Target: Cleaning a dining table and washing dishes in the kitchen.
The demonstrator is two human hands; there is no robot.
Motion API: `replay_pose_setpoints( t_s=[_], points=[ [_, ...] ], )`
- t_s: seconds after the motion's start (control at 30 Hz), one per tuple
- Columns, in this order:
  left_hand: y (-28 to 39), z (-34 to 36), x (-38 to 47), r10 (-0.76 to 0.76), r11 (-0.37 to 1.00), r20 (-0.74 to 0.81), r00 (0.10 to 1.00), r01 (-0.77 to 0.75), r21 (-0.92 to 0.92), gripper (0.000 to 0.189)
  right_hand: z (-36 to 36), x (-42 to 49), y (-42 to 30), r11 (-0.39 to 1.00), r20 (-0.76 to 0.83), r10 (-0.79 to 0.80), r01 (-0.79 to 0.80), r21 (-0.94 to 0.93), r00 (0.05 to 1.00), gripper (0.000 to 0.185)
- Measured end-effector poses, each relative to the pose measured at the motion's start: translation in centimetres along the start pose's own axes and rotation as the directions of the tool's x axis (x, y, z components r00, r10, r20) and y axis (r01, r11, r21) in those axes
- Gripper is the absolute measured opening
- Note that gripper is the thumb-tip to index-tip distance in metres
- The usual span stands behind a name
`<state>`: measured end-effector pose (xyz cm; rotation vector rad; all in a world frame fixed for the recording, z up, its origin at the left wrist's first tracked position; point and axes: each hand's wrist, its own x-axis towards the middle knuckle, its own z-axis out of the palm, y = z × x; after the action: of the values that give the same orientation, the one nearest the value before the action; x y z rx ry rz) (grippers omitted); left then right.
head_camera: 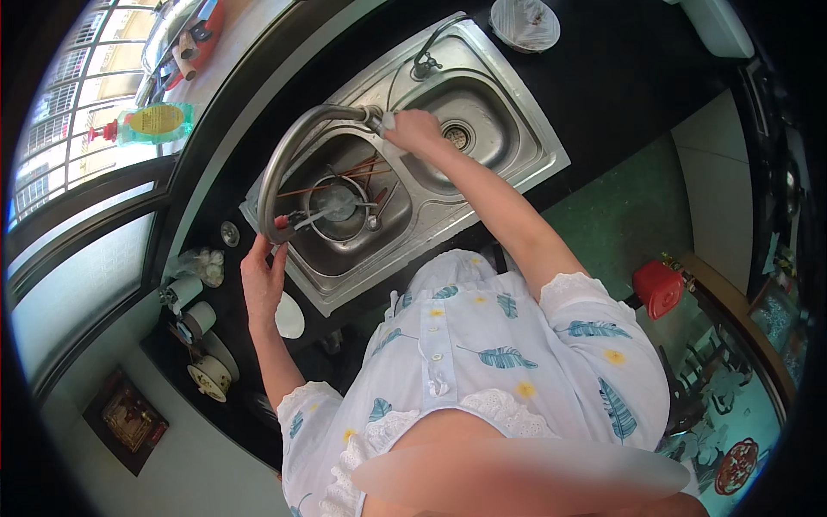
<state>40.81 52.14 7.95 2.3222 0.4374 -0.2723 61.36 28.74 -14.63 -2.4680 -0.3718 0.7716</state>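
Observation:
A tall, curved metal faucet (278, 155) arches over the left basin (394, 226) of a stainless steel double sink. My left hand (261, 274) grips the spout's end between thumb and fingers, beside a small red part. Water streams from there into a round metal pot (336, 236) in the basin. Around the pot lie brown chopsticks (371, 169) and metal utensils (381, 210). At the faucet's base, my right hand (417, 132) holds a crumpled white cloth or sponge (390, 132) against the metal; my fingers partly hide it.
The right basin (488, 116) has a drain strainer, with a smaller tap (426, 64) behind it. A plastic-wrapped bowl (524, 24) stands on the black counter. Left are a white dish (289, 316), a bag of garlic or similar bulbs (208, 266) and a green soap bottle (155, 123) on the sill.

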Motion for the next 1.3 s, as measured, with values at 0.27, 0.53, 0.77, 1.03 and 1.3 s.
replay_pose_setpoints(
  t_s=[0.27,0.53,0.77,1.03,1.3],
  points=[
    [4.5,5.5,-1.2,0.074,0.997,0.267,0.961,-0.07,-0.024,0.034,2.5,-3.0,3.5,0.998,-0.015,-0.009,0.01,0.064,1.0,0.064],
    [11.0,15.8,3.1,0.297,0.952,-0.011,0.955,-0.297,-0.072,0.024,1.7,-3.4,0.0,0.953,-0.389,-0.271,0.301,0.019,0.88,0.087],
    [15.4,21.1,10.4,0.371,0.868,-0.295,0.881,-0.442,-0.228,0.024,10.8,1.6,3.0,0.789,-0.628,-0.049,0.416,0.452,0.777,0.049],
    [13.8,19.0,13.3,0.632,0.76,0.011,0.775,-0.616,-0.208,0.039,3.7,-2.9,6.1,0.788,-0.552,-0.211,0.474,0.392,0.807,0.065],
    [3.5,21.7,12.5,0.431,0.896,0.073,0.9,-0.416,-0.154,0.066,-4.6,-6.0,4.5,0.625,0.392,-0.096,-0.252,0.739,0.915,0.056]
  ],
)
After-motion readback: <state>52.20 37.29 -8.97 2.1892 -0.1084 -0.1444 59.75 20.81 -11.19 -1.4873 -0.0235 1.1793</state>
